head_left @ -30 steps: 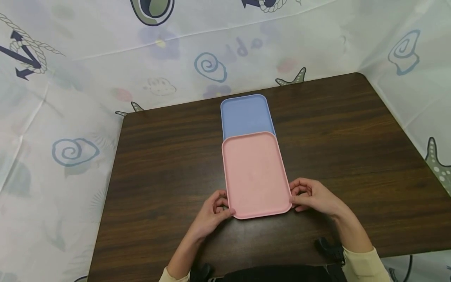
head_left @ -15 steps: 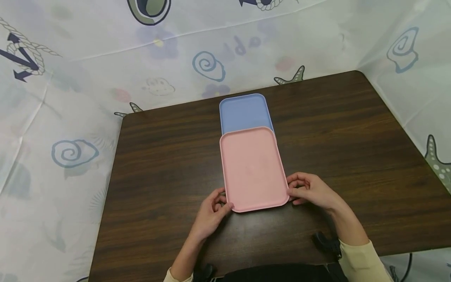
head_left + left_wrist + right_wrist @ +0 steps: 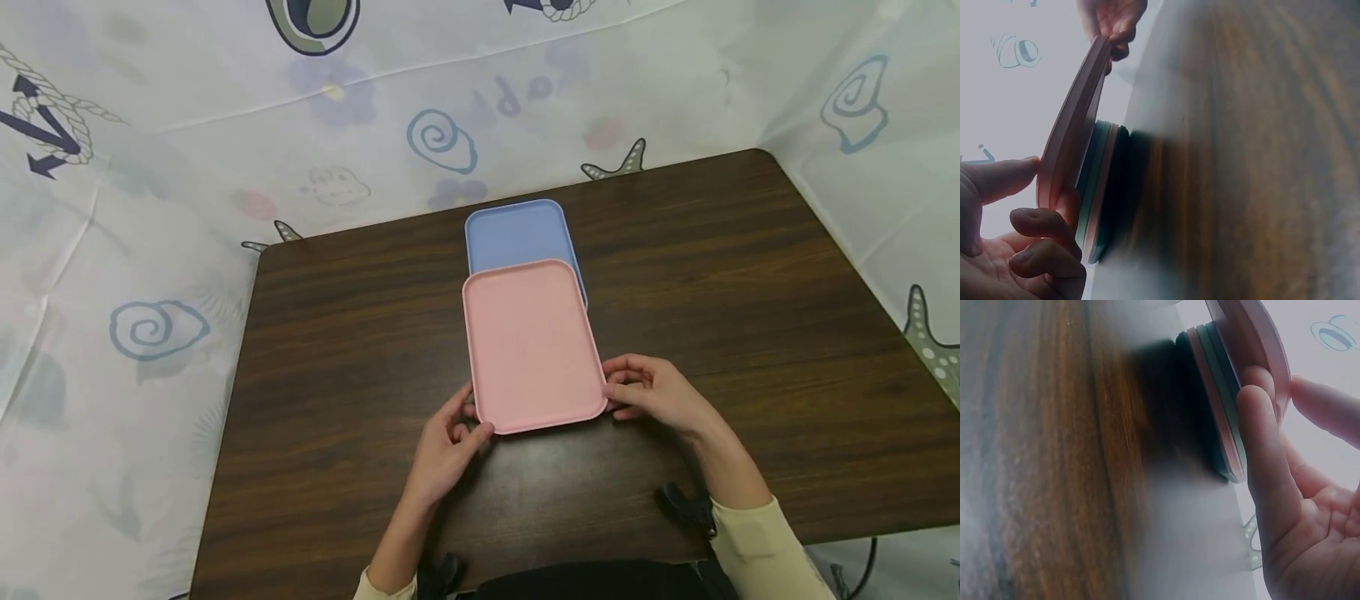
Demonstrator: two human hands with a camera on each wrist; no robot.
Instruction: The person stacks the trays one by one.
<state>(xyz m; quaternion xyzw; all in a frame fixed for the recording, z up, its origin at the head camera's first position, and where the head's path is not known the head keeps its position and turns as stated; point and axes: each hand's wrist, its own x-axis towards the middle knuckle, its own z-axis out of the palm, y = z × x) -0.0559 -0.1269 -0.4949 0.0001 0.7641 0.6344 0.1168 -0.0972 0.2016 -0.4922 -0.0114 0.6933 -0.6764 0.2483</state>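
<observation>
A pink rectangular tray (image 3: 534, 346) is held up at its near corners between both hands. My left hand (image 3: 442, 454) pinches the near left corner, thumb on the rim and fingers underneath. At the near right corner my right hand (image 3: 663, 396) does the same. Beneath the pink tray lies a blue tray (image 3: 517, 236), its far part showing in the head view. The wrist views show it topping a stack of trays (image 3: 1099, 187), with green, pink and dark edges below. In the right wrist view the pink tray (image 3: 1254, 344) is tilted above the stack, close over it.
The dark wooden table (image 3: 352, 350) spreads around the stack on all sides. A patterned white curtain (image 3: 225, 108) hangs behind its far edge and along both sides. A black cable (image 3: 868, 571) hangs by the table's near right edge.
Both hands have moved the pink tray away from the body and slightly left, so it covers more of the blue tray. The blue tray has stayed on the table.
</observation>
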